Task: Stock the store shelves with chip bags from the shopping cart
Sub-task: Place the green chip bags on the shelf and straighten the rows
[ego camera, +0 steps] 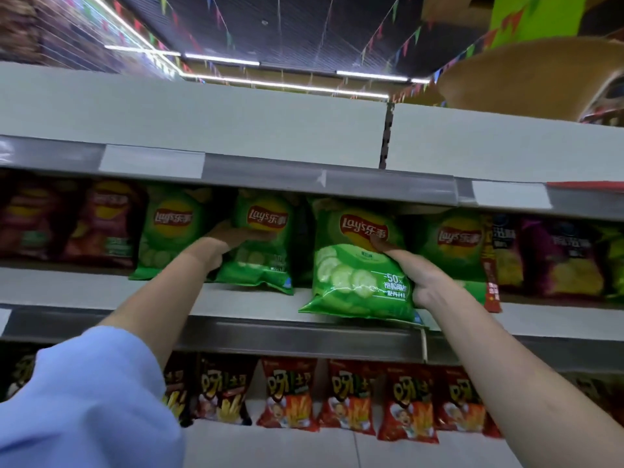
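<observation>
Both my hands reach up to the middle shelf (236, 302). My left hand (219, 244) grips a green Lay's chip bag (263, 244) by its left side, and the bag stands upright on the shelf. My right hand (415, 268) holds a second green Lay's bag (354, 265) by its right edge. That bag leans forward, with its bottom at the shelf's front lip. More green bags stand at the left (169, 231) and right (456, 244) of these. The shopping cart is out of view.
Red Lay's bags (101, 224) fill the shelf's left end and purple and yellow bags (557, 258) its right end. An upper shelf (324, 179) overhangs closely. Several red fries snack bags (290, 393) line the shelf below. A price-tag rail (304, 336) runs along the front.
</observation>
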A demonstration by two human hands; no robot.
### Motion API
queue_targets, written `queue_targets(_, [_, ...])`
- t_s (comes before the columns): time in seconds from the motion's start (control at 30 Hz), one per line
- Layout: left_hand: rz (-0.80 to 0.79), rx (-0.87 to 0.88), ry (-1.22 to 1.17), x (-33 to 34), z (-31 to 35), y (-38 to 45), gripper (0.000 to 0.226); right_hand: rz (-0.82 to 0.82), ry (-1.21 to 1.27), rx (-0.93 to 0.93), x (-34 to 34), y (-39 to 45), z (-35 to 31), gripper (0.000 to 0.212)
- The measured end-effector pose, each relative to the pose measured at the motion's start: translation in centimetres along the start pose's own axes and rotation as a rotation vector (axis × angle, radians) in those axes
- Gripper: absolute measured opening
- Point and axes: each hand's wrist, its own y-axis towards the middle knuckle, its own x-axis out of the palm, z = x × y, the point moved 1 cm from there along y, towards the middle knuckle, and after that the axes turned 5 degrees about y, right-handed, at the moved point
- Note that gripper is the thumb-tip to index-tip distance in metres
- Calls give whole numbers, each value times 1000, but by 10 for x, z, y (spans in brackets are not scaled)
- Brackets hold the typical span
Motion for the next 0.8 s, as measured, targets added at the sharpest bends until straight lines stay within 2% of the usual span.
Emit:
queue_targets(0.1, [3,-13,59,-1,-6,10,82,-46,39,30,2,12,3,28])
queue_targets(0.2, [21,-17,136,1,-11,17,84,-87,48,38,4,19,9,33])
queue_targets(0.27, [104,-22,202,3,-11,20,89,-98,41,43,6,21,10,34])
queue_targets(0.4, [228,-45,300,11,-5,17,113,-132,24,45,6,18,4,45])
queue_targets(0.53, [373,-97,559,24,9,-3,115,-186,-15,68,2,10,-4,48])
queue_targets(0.6, [450,-74,531,30,13,-16,105,-202,-46,75,-3,2,-8,34])
queue_targets(0.67, [438,-82,447,43,16,-27,83,-203,-47,78,-11,-8,-9,27])
queue_targets(0.8, [282,-89,-6,92,33,-57,31,-236,-81,92,-38,-30,-6,41])
